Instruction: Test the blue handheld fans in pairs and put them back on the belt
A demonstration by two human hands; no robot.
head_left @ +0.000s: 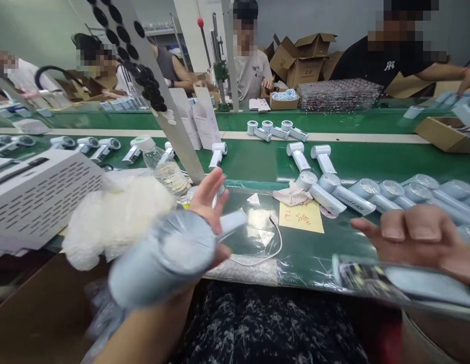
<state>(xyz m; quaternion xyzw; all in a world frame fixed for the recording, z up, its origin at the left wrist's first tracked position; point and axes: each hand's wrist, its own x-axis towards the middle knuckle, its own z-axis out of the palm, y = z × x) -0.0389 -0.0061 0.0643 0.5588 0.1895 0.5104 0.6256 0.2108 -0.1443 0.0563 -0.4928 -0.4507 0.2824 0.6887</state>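
Note:
A handheld fan [162, 258], pale blue with clear film over its round head, is blurred by motion close in front of me. My left hand [210, 207] is around its handle side, upper fingers raised and the thumb below. The handle's far end sticks out past the fingers. At the right edge, my right hand [420, 235] has bent fingers and a thumb stretched leftward. Against it lies a long piece [405, 283], dark and pale blue under shiny clear plastic. It is smeared, so its kind is unclear, and it hides my wrist.
Several wrapped fans [352, 197] lie on the green bench [253, 172]. A yellow note [301, 217], white cable [280, 245] and crumpled cloth [293, 194] are between my hands. Leftward stand a water bottle [169, 169], slotted white box [49, 197] and slanted post [174, 121]. Co-workers sit opposite.

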